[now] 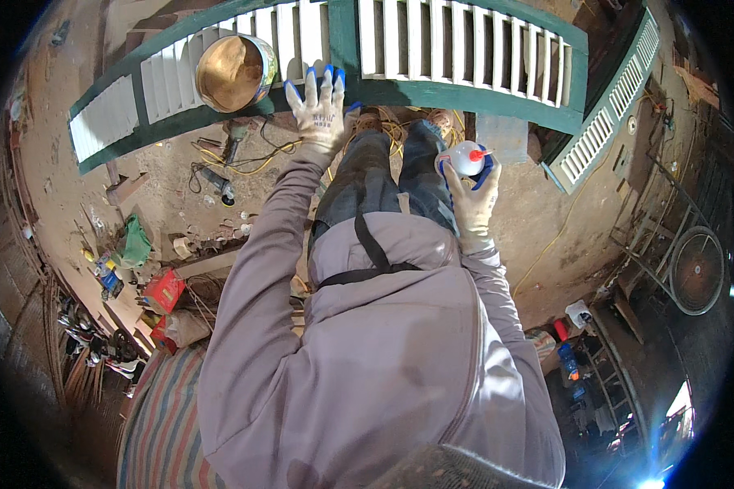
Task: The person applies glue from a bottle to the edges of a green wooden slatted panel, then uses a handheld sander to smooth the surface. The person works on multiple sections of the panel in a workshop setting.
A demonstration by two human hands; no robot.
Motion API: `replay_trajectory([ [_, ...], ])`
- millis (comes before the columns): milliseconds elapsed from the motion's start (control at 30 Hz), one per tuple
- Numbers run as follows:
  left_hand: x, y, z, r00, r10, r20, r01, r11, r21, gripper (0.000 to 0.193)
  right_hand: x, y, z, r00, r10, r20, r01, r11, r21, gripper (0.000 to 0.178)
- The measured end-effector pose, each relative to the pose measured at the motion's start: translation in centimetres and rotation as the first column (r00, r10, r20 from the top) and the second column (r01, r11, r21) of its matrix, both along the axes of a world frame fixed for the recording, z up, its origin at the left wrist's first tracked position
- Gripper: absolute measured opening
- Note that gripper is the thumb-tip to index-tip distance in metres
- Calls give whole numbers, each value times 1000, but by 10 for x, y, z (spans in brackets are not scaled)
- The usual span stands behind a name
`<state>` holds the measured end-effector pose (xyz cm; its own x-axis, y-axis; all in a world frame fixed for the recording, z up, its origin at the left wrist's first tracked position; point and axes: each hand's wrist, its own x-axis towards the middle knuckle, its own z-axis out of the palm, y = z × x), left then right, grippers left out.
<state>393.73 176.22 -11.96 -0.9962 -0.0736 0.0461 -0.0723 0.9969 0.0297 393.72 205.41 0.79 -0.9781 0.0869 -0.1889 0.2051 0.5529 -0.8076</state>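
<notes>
A long green shutter frame with white slats (457, 91) lies across in front of me. My left hand (320, 112), in a white glove with blue fingertips, rests on the frame's near rail with its fingers spread. Just left of it a round open tin (227, 75) stands on the slats; its inside looks brown. Beside my right thigh, my gloved right hand (475, 202) is closed round a white squeeze bottle with a red nozzle (462, 158). The nozzle points toward the right.
Another green and white shutter (599, 138) slants at the far right. Power tools, one an angle grinder (218, 185), and a yellow cable (236, 169) lie on the floor to the left. A red box (164, 291) sits at lower left. A spoked wheel (696, 270) is at right.
</notes>
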Motion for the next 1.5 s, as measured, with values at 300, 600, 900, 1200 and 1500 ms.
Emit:
replay_trajectory([
  [300, 9, -3, -22, 994, -15, -107, 32, 987, 157, 60, 7, -7, -9, 997, 51, 51, -51, 999, 2, 68],
  [600, 6, 5, 18, 957, -80, 279, 97, 994, -47, 75, 4, -25, -1, 993, 42, 109, -30, 993, -112, 66],
  [900, -18, -15, 5, 977, -71, 201, 93, 991, -100, 84, -8, -49, -33, 954, 281, 99, -273, 957, -95, 67],
  [1200, 29, -73, 72, 962, 107, -252, -93, 993, 67, 41, -5, -50, -35, 940, 322, 112, -320, 947, -39, 70],
  [1500, -35, -166, 58, 843, 538, 5, -538, 843, -4, 36, -3, -53, -28, 939, 336, 72, -341, 936, 83, 69],
])
